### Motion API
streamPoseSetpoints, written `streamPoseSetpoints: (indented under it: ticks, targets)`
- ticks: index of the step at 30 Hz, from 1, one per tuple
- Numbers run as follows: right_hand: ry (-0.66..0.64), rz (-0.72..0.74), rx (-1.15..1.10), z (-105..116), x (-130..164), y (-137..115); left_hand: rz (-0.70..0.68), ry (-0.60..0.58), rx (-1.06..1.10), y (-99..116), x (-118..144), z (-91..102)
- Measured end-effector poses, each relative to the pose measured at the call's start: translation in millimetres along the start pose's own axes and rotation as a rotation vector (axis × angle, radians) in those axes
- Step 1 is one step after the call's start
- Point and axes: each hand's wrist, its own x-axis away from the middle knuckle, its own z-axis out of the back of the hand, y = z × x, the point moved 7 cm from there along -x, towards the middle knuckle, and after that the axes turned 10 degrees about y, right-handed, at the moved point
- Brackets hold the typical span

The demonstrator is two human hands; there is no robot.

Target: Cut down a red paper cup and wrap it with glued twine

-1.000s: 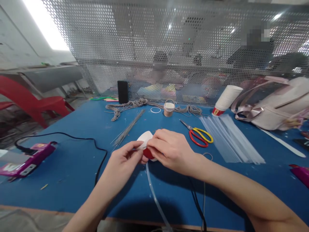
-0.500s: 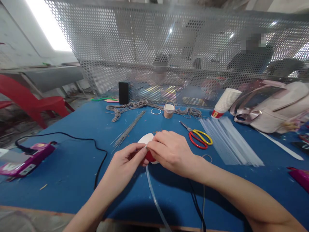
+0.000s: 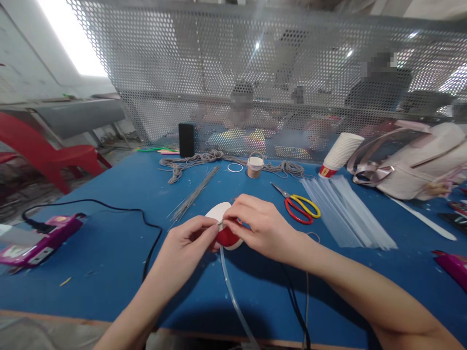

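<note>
1. My left hand (image 3: 189, 243) pinches the edge of the round red and white paper cup (image 3: 224, 228), same as before.
2. The cup, over the blue surface (image 3: 109, 253), shows more red now.
3. My right hand (image 3: 260, 228) has slid back; its fingers (image 3: 233, 224) pinch the rim.

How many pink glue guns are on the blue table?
2. One glue gun lies at the left edge, plugged into a black cord. Another glue gun pokes in at the right edge, mostly cut off.
</note>
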Motion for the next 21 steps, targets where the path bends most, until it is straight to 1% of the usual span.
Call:
streamPoseSetpoints:
  ticks: [5, 13, 16, 21]
  targets:
    - [0.032, -0.136, -0.202, 3, -2, 10, -0.026, 0.003, -0.028, 0, 0, 3.7]
    - [0.038, -0.299, -0.314, 3, -3, 20, -0.051, -0.029, -0.074, 3, 0, 3.3]
    - [0.027, -0.319, -0.338, 1, -2, 22, -0.062, -0.035, -0.068, 3, 0, 3.3]
    - [0.002, -0.305, -0.35, -3, -2, 24, -0.086, -0.059, -0.075, 2, -1, 2.7]
